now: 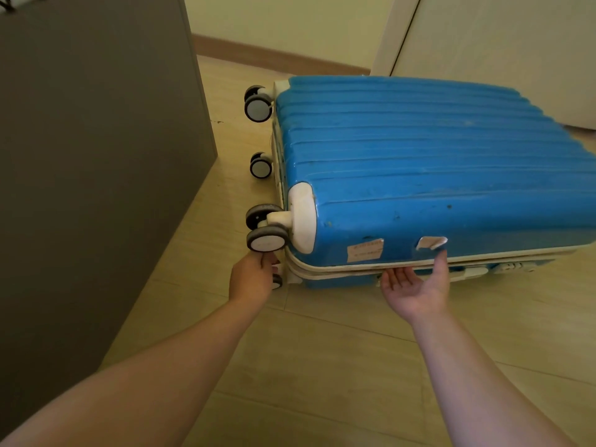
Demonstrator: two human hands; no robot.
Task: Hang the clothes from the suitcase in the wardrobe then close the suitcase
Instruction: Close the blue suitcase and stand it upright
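A blue ribbed hard-shell suitcase lies flat on the floor with its lid down and its wheels pointing left. My left hand is at its near left corner, fingertips under the nearest wheel. My right hand is palm up at the near side, its fingers tucked under the white seam and its thumb raised against the blue shell. No clothes are in view. Latches and a lock sit further right along the seam.
A tall grey panel stands close on the left of the suitcase. A white door or cabinet front rises behind the case at the back right. Light wooden floor spreads in front of me.
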